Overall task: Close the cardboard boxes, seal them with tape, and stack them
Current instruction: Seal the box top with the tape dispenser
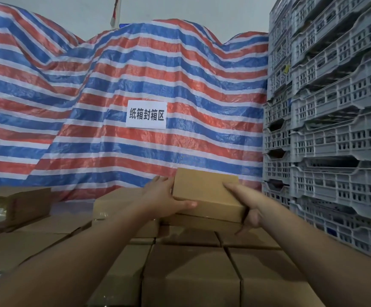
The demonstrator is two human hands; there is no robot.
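Observation:
A small closed cardboard box (204,191) sits at the far end of the pile, resting on top of another flat box (202,224). My left hand (164,196) grips its left side, thumb along the near edge and fingers round the far side. My right hand (246,207) holds the right near corner, thumb on the top and fingers curled down the side. Below lie several closed brown boxes (191,282) in rows under my forearms. No tape roll is in view.
A red, white and blue striped tarp (135,80) with a white paper sign (146,114) hangs right behind the boxes. Tall stacks of grey plastic crates (331,129) stand close on the right. More boxes (16,204), one with shiny film, lie at the left.

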